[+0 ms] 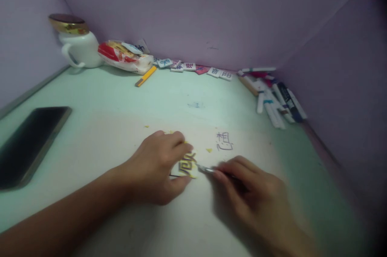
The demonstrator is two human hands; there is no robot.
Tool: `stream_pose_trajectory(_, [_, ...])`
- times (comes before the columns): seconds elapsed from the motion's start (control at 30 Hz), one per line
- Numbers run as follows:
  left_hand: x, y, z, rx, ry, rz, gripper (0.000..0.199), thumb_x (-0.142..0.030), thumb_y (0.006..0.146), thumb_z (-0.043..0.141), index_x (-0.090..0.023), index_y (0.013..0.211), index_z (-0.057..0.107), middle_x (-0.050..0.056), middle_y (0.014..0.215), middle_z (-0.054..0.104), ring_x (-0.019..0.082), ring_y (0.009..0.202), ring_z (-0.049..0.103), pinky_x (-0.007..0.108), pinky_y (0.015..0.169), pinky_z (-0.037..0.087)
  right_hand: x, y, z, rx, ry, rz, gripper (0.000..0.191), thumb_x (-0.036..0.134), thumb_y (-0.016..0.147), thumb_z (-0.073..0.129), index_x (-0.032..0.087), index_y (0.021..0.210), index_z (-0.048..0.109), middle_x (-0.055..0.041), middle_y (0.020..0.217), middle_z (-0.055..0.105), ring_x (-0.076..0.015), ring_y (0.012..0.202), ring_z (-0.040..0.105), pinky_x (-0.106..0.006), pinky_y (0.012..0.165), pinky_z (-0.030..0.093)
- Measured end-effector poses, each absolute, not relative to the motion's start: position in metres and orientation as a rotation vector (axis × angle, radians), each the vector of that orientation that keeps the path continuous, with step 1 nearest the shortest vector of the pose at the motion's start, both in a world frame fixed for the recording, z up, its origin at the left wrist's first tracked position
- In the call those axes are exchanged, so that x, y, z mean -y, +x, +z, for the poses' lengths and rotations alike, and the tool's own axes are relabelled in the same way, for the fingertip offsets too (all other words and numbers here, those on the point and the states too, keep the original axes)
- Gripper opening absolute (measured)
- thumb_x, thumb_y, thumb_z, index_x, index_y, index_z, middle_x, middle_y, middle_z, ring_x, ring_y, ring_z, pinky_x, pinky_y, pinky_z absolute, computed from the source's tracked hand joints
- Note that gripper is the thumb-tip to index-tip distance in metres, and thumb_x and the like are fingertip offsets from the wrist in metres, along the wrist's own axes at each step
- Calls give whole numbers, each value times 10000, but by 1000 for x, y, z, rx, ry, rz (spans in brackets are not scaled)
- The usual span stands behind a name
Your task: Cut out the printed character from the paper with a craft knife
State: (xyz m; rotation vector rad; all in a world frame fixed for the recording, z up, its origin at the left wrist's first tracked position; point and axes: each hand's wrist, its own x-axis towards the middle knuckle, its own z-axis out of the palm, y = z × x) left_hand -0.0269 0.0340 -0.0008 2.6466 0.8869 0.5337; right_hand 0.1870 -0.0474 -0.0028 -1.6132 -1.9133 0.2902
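Observation:
A small pale piece with a dark, yellow-edged character (186, 165) lies on the table between my hands. My left hand (161, 164) grips it from the left, fingertips at its top edge and thumb at its lower edge. My right hand (256, 192) is closed round a thin metal-tipped tool (207, 169), whose tip reaches the right edge of the piece. Small yellow scraps (209, 150) lie around it. A character drawn in dark lines (224, 141) is on the table surface beyond my right hand.
A phone (33, 144) lies at the left. Along the back wall are a white mug (83, 49), a red and white packet (125, 57), a yellow stick (146, 76) and several character tiles (189, 66). Several markers (272, 105) are heaped at the back right.

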Motion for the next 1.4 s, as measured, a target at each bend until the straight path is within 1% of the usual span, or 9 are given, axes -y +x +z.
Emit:
stream_pose_trajectory(0.23, [-34, -28, 0, -872, 2649, 525, 321, -306, 768, 584, -151, 1046, 631, 71, 937, 584, 189, 701, 470, 360, 664, 404, 45, 186, 5, 1938, -1664, 238, 209, 351, 885, 563, 269, 760, 710, 42, 646, 641, -105, 425, 549, -238, 400, 354])
stream_pose_trajectory(0.3, [-34, -28, 1, -866, 2652, 518, 315, -310, 777, 571, -150, 1042, 629, 76, 939, 582, 191, 698, 471, 361, 657, 403, 42, 187, 5, 1933, -1676, 305, 211, 352, 880, 570, 262, 754, 713, 41, 623, 617, -104, 419, 533, -241, 411, 355])
stream_pose_trajectory(0.47, [-35, -28, 2, -850, 2655, 497, 304, -310, 788, 559, -147, 1036, 626, 86, 947, 580, 195, 705, 475, 366, 661, 405, 33, 192, 9, 1993, -1666, 556, 226, 328, 879, 557, 237, 742, 712, 12, 636, 614, -135, 496, 566, -268, 479, 391])
stream_pose_trajectory(0.63, [-35, -29, 1, -865, 2639, 498, 313, -321, 784, 560, -156, 1042, 625, 87, 946, 578, 198, 713, 475, 365, 665, 398, 35, 197, 9, 2027, -1656, 667, 216, 312, 884, 554, 236, 741, 697, 14, 639, 610, -139, 525, 569, -272, 498, 392])
stream_pose_trajectory(0.7, [-34, -28, 0, -868, 2634, 503, 314, -320, 784, 561, -156, 1043, 628, 88, 945, 578, 201, 717, 474, 368, 669, 397, 37, 196, 7, 2006, -1647, 617, 205, 309, 892, 558, 232, 764, 699, 12, 650, 609, -132, 525, 568, -262, 494, 394])
stream_pose_trajectory(0.87, [-35, -28, 1, -863, 2629, 491, 316, -319, 781, 571, -149, 1040, 634, 92, 948, 580, 202, 717, 479, 374, 673, 404, 41, 190, 7, 2021, -1548, 274, 191, 298, 895, 575, 209, 802, 716, 12, 648, 602, -98, 444, 543, -231, 419, 358])
stream_pose_trajectory(0.97, [-35, -28, 1, -873, 2634, 480, 309, -323, 784, 569, -151, 1033, 634, 93, 947, 580, 203, 714, 478, 375, 668, 408, 40, 188, 9, 2074, -1525, 229, 210, 288, 897, 566, 200, 795, 726, 10, 625, 589, -99, 420, 535, -227, 401, 355])
stream_pose_trajectory(1.3, [-34, -29, 0, -861, 2653, 508, 321, -336, 783, 565, -161, 1045, 627, 87, 942, 578, 197, 706, 469, 371, 662, 401, 36, 198, 8, 2079, -1533, 633, 204, 273, 887, 559, 212, 751, 698, 5, 636, 584, -127, 512, 555, -253, 482, 394])
stream_pose_trajectory(1.4, [-35, -29, 0, -846, 2661, 503, 310, -335, 786, 562, -164, 1035, 628, 85, 947, 581, 195, 710, 477, 369, 667, 410, 38, 198, 7, 2022, -1534, 595, 200, 286, 895, 566, 207, 772, 701, 4, 648, 587, -124, 519, 562, -252, 487, 403])
